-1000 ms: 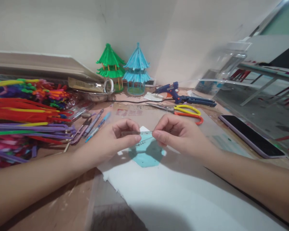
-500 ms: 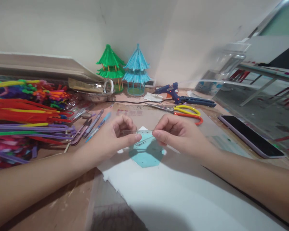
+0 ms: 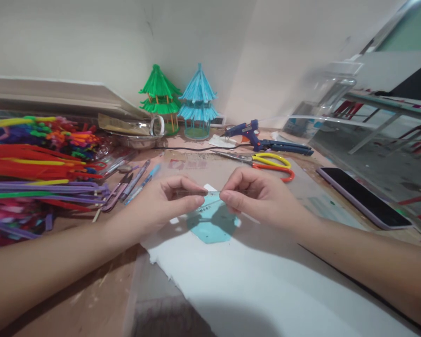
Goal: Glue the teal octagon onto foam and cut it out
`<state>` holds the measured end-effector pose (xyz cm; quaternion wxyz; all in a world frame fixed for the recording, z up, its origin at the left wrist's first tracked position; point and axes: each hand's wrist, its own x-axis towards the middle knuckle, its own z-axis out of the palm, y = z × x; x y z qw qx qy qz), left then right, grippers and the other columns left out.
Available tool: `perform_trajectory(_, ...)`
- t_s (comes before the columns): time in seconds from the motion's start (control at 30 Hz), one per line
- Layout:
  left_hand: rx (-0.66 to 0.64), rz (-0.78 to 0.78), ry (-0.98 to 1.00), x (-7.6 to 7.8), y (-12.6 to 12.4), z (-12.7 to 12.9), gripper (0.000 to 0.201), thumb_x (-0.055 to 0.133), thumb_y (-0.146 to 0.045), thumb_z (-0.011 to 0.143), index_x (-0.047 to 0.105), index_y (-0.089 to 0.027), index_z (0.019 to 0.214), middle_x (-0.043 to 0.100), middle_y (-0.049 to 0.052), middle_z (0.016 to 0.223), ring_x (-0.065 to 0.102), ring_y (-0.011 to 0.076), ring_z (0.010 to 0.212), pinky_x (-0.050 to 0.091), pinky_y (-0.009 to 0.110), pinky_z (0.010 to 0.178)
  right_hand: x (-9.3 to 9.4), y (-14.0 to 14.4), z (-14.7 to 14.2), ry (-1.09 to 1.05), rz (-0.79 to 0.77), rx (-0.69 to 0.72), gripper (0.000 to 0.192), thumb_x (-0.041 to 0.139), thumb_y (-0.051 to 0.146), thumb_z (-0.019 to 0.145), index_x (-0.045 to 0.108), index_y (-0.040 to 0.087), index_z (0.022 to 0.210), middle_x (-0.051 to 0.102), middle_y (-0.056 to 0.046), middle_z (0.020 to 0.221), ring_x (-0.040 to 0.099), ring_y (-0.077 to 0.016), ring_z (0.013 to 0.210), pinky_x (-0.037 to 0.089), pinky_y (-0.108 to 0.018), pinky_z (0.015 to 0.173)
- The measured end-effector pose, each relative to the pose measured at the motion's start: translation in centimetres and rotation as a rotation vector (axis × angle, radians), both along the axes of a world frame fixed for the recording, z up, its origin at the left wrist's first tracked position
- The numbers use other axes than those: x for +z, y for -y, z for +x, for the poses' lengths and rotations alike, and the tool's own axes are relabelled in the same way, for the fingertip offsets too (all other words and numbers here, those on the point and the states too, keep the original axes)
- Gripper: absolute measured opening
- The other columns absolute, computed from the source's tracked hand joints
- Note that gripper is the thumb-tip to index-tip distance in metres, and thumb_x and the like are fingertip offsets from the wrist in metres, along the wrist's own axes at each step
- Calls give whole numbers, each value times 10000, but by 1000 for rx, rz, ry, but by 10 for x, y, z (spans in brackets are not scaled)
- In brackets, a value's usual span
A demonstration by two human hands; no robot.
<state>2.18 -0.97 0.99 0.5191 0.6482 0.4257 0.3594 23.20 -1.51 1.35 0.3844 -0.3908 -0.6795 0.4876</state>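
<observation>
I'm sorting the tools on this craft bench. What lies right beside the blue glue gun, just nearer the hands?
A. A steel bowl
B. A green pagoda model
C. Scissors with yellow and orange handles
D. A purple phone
C: the scissors with yellow and orange handles lie just in front of the glue gun, between it and the right hand.

Both forearms are bare, with seemingly no rings on the left hand (image 3: 154,206) or right hand (image 3: 263,199).
</observation>
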Motion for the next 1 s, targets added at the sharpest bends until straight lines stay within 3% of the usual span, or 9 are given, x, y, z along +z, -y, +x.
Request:
perform_trajectory(0.4, -31, 86, 46, -2, 1, 2, 229, 742, -278, 719, 531, -190, 707, 554, -39, 691, 535, 105, 630, 431, 202, 547, 0, 0, 1, -8, -2, -3, 266, 758, 379, 747, 561, 201, 722, 573, 39, 583, 507, -93, 522, 426, -215, 487)
perform_trajectory(0.57, 46, 183, 32, -1, -1, 3, 336, 749, -266, 699, 419, -208, 672, 504, -54, 692, 489, 93, 620, 417, 201, 556, -3, -4, 1, -26, -21, -21, 315, 764, 433, 745, 549, 204, 725, 566, 45, 559, 504, -92, 507, 424, -217, 483)
perform_trajectory(0.67, 97, 172, -18, 2, -1, 3, 257, 761, -296, 680, 528, -201, 730, 559, -35, 726, 532, 113, 659, 448, 220, 594, -4, -5, 1, -28, -22, -28, 339, 768, 456, 743, 544, 201, 730, 566, 47, 556, 503, -90, 499, 419, -213, 474)
perform_trajectory(0.8, 72, 81, -65, 3, 1, 1, 197, 745, -375, 722, 689, -195, 780, 670, 11, 753, 593, 151, 676, 481, 254, 615, -3, -5, 2, -22, -21, -30, 326, 764, 446, 740, 544, 206, 728, 567, 46, 557, 506, -92, 495, 415, -214, 471)
perform_trajectory(1.0, 12, 110, -107, 6, 1, -3, 188, 746, -348, 745, 808, -225, 872, 769, 44, 894, 664, 189, 778, 513, 267, 660, -4, -4, 3, -3, -21, -23, 290, 746, 419, 749, 544, 212, 731, 570, 43, 571, 515, -100, 504, 414, -222, 476)
